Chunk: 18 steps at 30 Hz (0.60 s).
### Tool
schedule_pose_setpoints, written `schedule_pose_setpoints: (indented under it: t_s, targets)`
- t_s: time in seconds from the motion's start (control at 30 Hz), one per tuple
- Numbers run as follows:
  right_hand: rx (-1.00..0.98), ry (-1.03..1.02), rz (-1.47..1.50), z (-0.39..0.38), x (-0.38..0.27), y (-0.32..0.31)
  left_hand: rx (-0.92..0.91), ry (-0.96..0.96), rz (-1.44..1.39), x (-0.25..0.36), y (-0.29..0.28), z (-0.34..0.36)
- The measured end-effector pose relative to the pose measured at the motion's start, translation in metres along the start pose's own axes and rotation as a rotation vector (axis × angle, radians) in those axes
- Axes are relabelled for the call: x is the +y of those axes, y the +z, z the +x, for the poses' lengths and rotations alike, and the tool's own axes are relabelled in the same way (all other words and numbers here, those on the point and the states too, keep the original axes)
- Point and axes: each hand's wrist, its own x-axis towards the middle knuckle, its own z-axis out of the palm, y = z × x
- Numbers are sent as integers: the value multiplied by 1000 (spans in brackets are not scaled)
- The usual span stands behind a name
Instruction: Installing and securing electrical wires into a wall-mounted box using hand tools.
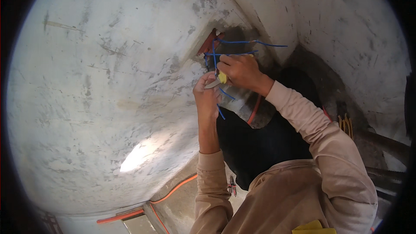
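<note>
My right hand [244,73] is closed around a knife with a yellow handle [222,77]. Its short metal blade [211,85] points left and lies against my left hand's fingers. Pinched in my left hand [205,92] is a blue wire [215,56], which runs down from a reddish-brown wall box [208,44]. Loose blue ends [221,112] stick out below that hand. Another blue wire [271,44] reaches right from the box, with a short bare-looking spot partway along. My fingers hide the exact contact between blade and wire.
The scuffed pale wall [108,82] fills the left side. Red conduit [255,110] stands beyond my dark-clothed legs. Pliers [232,186] lie on the floor near an orange conduit [175,187]. Yellow wires [346,125] are at the right, beside dark bars [388,147].
</note>
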Motion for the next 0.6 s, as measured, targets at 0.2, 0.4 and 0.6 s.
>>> schedule_pose_setpoints:
  t_s: [0.2, 0.4, 0.6]
  targets:
    - [94, 307, 230, -36, 3, -12, 50, 169, 297, -30, -11, 23]
    - [52, 951, 61, -176, 15, -128, -182, -50, -19, -13, -47, 32]
    - [-525, 1091, -599, -454, 94, -198, -220, 0, -60, -26, -25, 29]
